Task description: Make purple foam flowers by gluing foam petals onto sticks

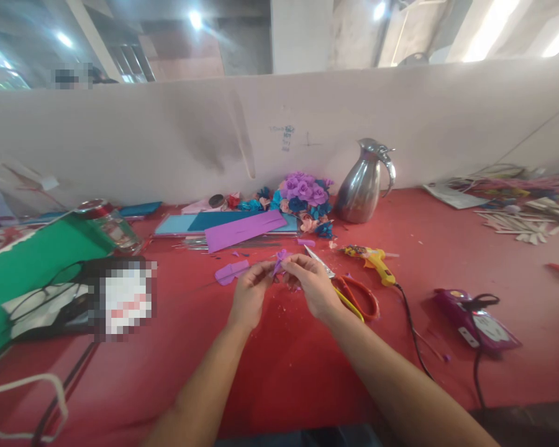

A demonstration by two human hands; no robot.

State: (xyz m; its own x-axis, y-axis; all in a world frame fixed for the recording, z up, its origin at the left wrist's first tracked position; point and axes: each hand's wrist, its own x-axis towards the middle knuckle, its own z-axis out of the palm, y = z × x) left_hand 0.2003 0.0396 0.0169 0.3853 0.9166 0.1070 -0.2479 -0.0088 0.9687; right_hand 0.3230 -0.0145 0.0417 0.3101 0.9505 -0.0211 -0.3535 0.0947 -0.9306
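Observation:
A small purple paper flower (281, 257) is pinched between both hands above the red table. My left hand (253, 292) grips its lower left side with closed fingers. On its right side, my right hand (311, 282) has thumb and fingers pressed together on it. Purple paper petals (231, 272) lie just left of my left hand. Scissors with red and yellow handles (361, 298) rest beside my right hand, their blades partly behind it. Beyond the hands, a purple paper strip (245, 230) lies over blue sheets (177, 224). Paper flowers (304, 192) are heaped behind.
A yellow glue gun (380, 266) with a black cord lies at the right, near a purple box (482, 323). A steel jug (361, 186) stands at the back. Glasses (44, 298), a glass jar (116, 230) and a green board (37, 264) are at the left.

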